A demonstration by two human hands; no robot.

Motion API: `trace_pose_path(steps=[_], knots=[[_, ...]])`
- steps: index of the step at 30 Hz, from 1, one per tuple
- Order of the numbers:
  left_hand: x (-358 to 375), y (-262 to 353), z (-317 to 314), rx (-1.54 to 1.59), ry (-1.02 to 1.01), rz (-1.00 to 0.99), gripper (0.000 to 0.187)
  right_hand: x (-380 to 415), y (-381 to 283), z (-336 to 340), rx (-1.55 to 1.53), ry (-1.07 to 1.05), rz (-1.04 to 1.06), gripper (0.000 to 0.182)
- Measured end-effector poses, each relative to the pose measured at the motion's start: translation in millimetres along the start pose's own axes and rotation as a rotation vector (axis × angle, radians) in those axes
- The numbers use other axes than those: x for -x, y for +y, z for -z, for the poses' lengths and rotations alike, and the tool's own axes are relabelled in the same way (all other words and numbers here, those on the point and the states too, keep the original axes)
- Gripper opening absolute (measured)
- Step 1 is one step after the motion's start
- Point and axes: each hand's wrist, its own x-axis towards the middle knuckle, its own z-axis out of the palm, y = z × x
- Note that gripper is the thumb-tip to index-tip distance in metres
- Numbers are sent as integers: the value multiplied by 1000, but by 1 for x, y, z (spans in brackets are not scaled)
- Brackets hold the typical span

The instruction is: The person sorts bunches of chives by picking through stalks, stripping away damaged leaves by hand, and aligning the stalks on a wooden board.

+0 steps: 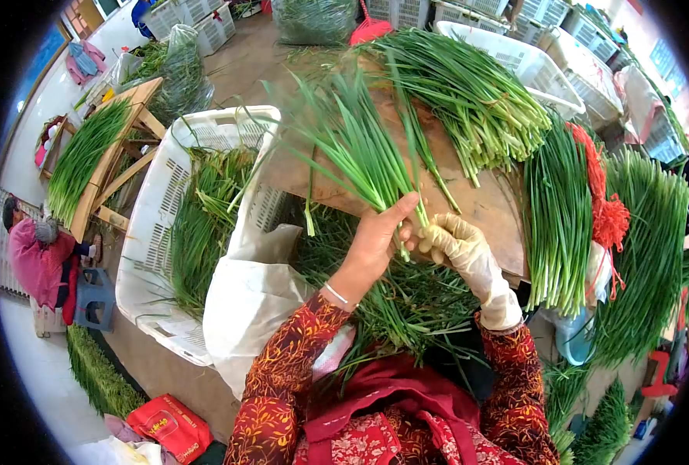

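Observation:
My bare left hand (379, 240) is closed around a small bunch of garlic chives (375, 167), leaves fanning away from me and pale stem ends pointing down. My right hand (464, 252), in a thin cream glove, pinches at the stems just beside the left hand; its fingertips are partly hidden. Beneath both hands, loose green trimmings (398, 302) cover my lap. Ahead, a large pile of garlic chives (468, 101) lies on a brown board (344, 182), with a few single stalks (436, 174) in front of it.
At left stands a white crate (139, 256) of leaves, with white sheeting (247, 298) over its near edge. More chives (557, 225) and red string (611, 221) are at right. Another person (42, 260) sits far left near a wooden bench (116, 167). Crates (515, 58) line the back.

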Motion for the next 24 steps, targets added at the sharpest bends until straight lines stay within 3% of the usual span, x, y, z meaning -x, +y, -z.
trace_pose_path(steps=[5, 8, 13, 15, 17, 18, 19, 20, 21, 23, 24], knots=[[5, 0, -6, -69, 16, -9, 26, -6, -8, -10, 50, 119, -23, 16], [7, 1, -2, -148, 28, -44, 22, -9, 14, -7, 284, 244, 238, 18], [19, 10, 0, -259, 40, -75, 19, 9, 20, 6, 216, 366, 62, 22], [12, 25, 20, -483, 158, -410, 17, 35, 6, 9, 696, -170, 98, 24], [8, 51, 20, -120, 205, -471, 15, 47, -12, 1, 959, -773, -193, 35], [6, 56, 24, -60, 192, -466, 15, 44, -24, -1, 1011, -803, -269, 57], [4, 61, 28, -1, 182, -464, 14, 42, -18, 7, 1052, -478, 32, 49], [4, 62, 31, 129, 56, -421, 14, 32, -26, 6, 1100, -221, 23, 44], [4, 59, 33, 126, 57, -424, 14, 15, -38, 7, 1134, 43, 16, 40], [4, 48, 34, 205, 18, -258, 18, -21, -27, 23, 1444, 289, 138, 31], [6, 43, 30, 172, 65, -219, 18, -31, -17, 32, 1441, 298, 144, 31]])
